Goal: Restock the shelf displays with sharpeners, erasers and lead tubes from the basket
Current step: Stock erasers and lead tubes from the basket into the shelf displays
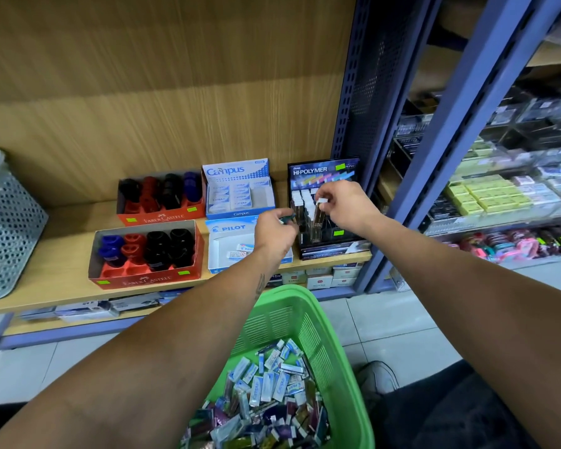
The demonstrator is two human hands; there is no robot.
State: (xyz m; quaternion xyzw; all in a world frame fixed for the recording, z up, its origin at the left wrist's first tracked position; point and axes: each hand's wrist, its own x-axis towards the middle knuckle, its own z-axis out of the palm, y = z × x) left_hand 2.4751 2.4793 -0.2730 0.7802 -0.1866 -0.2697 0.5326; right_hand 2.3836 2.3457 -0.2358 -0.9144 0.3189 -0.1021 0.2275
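Both hands (pixel 274 230) (pixel 340 205) pinch lead tubes (pixel 319 218) at the Hi-Polymer display (pixel 324 171).

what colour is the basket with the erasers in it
Green basket, shown in the head view.

Basket (pixel 292 306) before shelf (pixel 62 286) — displays (pixel 329 241) on it

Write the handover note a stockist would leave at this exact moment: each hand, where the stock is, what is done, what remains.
Right hand pinches a white-capped lead tube over the Hi-Polymer display.
Left hand grips a dark item, too blurred to identify, beside that display.
Green basket below still holds many erasers and lead tubes.
Done: both Faber-Castell sharpener boxes look mostly stocked; Campus box partly full.
Left: Pilot box nearly empty; lead display has open slots.
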